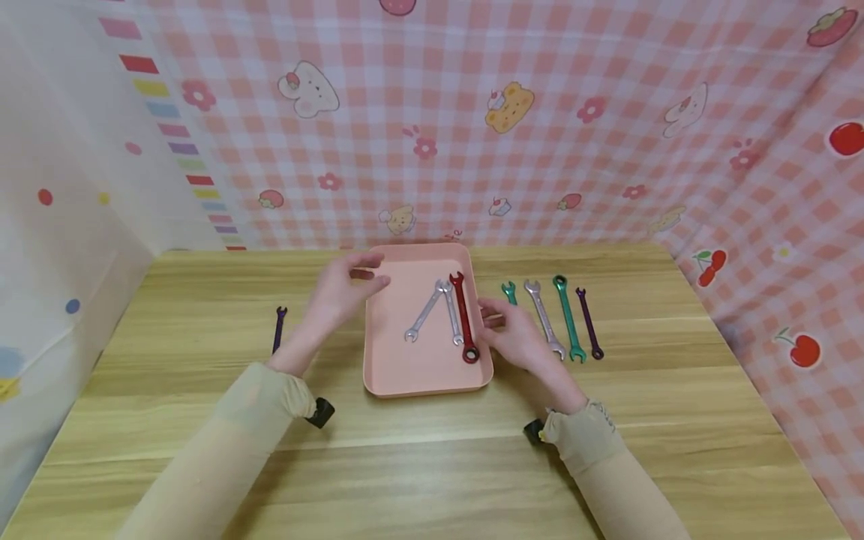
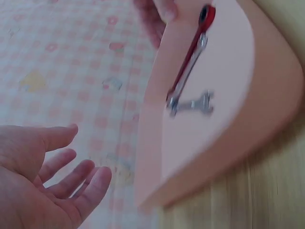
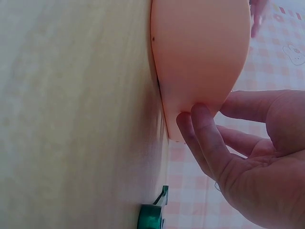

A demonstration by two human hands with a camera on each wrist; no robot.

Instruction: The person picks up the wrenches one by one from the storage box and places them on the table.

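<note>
A pink tray (image 1: 398, 375) lies on the wooden table, holding two silver wrenches (image 1: 424, 311) and a red ratchet wrench (image 1: 463, 319) toward its right side. At the tray's right wall, my right hand (image 1: 516, 334) pinches the rim; in the right wrist view its fingertips (image 3: 202, 114) press the outer wall while the thumb reaches the rim. My left hand (image 1: 340, 289) is by the tray's upper left edge, fingers loosely bent and holding nothing. In the left wrist view, a gap shows between that hand (image 2: 52, 176) and the tray.
Right of the tray lie a green wrench (image 1: 509, 291) partly hidden by my right hand, a silver wrench (image 1: 545, 319), a green ratchet wrench (image 1: 569, 319) and a purple wrench (image 1: 590, 322). Another purple wrench (image 1: 279, 330) lies beside my left forearm. A checkered cloth (image 1: 432, 172) hangs behind the table.
</note>
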